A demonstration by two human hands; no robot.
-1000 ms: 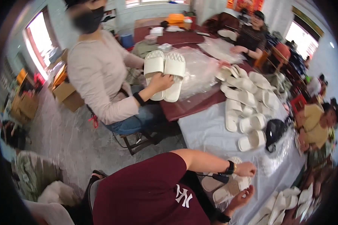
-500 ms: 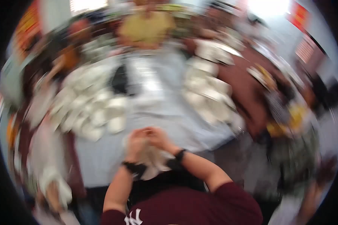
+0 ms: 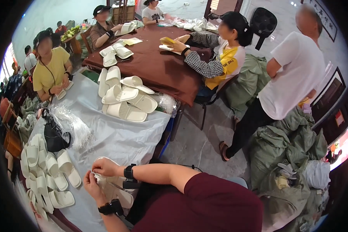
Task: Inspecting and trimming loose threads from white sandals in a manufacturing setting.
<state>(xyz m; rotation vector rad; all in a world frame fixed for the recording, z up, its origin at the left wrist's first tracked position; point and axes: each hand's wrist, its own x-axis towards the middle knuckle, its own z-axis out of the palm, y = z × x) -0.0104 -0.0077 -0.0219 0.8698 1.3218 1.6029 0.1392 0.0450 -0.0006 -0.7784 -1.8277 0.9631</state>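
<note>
A pair of white slippers (image 3: 121, 195) lies by my body at the table's near edge, partly covered by my hands and forearms. Over them, my left hand (image 3: 95, 190) has its thumb and fingers pinched together. My right hand (image 3: 106, 168) meets it from the other side, its fingertips also closed. Whatever sits between the fingers is too small to make out. To the left stands a pile of white slippers (image 3: 37, 174). Beyond my hands lie a bundle of thin clear strands (image 3: 74, 125) and a black bag (image 3: 55, 135). More white slippers (image 3: 124, 112) are heaped farther along the table.
A pale plastic sheet (image 3: 116, 143) covers my table, which adjoins a brown-covered table (image 3: 154, 42). Several people work around them; one in a white shirt (image 3: 294, 73) stands at right. Large green sacks (image 3: 272, 150) crowd the floor on the right.
The view has swung toward the right and is sharp now, where before it was blurred. My hands remain close together over the slippers.
</note>
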